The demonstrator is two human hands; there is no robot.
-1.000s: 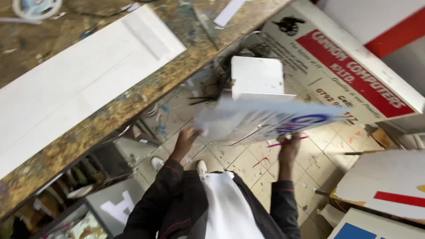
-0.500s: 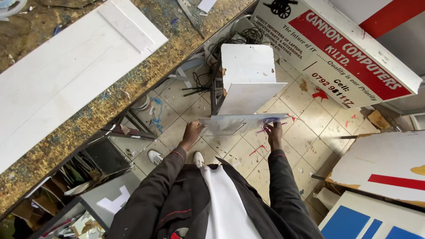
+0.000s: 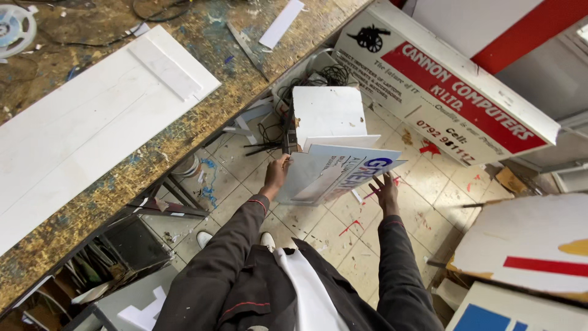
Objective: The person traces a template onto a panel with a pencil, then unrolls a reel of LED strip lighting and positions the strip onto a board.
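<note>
Seen from above, the left hand grips the left edge of a pale printed panel, fingers curled around it at about nine o'clock of the sheet. The right hand sits at the panel's lower right, around four o'clock, fingers spread and pressed up against its underside or edge; whether it truly clasps the sheet I cannot tell. The hands are apart, one on each side of the panel. The panel carries blue lettering, is held out in front of the body above the tiled floor, and tilts so that its right corner points toward three o'clock.

Just behind the panel, at twelve o'clock from it, a white board stands on the floor with a second white sheet leaning in front of it. Dark cables tangle beyond that. At the two o'clock side a long white signboard with a red band leans across the floor.

The bench runs along the nine to eleven o'clock side, its top rough and paint-spattered, bearing a long white plank. At four o'clock lies a white sign with a red stripe. The floor tiles show red and blue paint marks.
</note>
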